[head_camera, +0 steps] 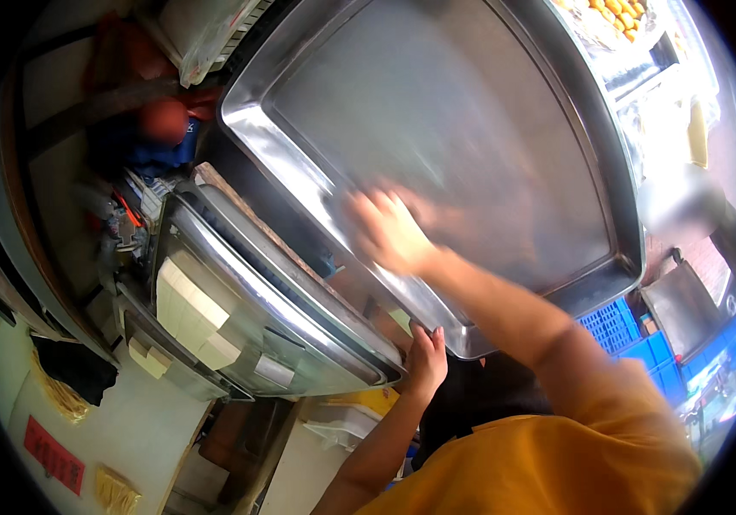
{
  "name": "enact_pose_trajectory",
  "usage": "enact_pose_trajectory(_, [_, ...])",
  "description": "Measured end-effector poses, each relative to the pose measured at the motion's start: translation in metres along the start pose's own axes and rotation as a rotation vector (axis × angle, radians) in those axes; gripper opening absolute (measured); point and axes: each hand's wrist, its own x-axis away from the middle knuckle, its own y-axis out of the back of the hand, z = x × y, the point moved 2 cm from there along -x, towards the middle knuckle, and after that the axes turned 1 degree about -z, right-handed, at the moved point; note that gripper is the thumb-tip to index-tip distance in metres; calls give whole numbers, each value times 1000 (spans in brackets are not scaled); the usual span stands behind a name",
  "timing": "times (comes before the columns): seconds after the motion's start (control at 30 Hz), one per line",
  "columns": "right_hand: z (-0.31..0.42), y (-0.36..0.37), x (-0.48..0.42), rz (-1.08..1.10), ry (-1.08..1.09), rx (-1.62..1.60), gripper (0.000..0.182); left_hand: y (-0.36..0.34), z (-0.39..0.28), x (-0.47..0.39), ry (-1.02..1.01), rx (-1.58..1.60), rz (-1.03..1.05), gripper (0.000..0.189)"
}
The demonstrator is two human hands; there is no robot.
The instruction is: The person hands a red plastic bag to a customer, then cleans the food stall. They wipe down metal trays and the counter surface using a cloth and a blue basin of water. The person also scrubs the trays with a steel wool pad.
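A large stainless steel tray (432,141) with raised walls fills the upper middle of the view. My left hand (429,360) grips its near corner rim, the thumb and fingers at the edge. Over the inside of the same tray, by its left wall, is my right hand (390,232), blurred by motion; whether its curled fingers hold anything is hidden. To the left stands a metal tray (348,367) of clear liquid with pale, tofu-like blocks (191,302) in it.
Another metal container (175,360) with pale pieces sits at the lower left. Blue plastic crates (609,325) are at the right. Golden-brown food pieces (619,16) lie at the top right. Red bags (136,51) and a blue item (165,151) are at the upper left.
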Motion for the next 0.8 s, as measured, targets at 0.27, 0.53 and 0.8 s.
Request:
enact_pose_trajectory(0.27, [-5,2,12,-15,200,-29,28,2,-15,-3,-49,-305,-34,46])
enact_pose_trajectory(0.53, [-14,-11,-23,-100,311,-61,35,-4,-9,-6,-157,-69,-94,42])
enact_pose_trajectory(0.8, [-12,-14,-37,-157,224,-1,27,-11,1,-9,-205,-235,-142,39])
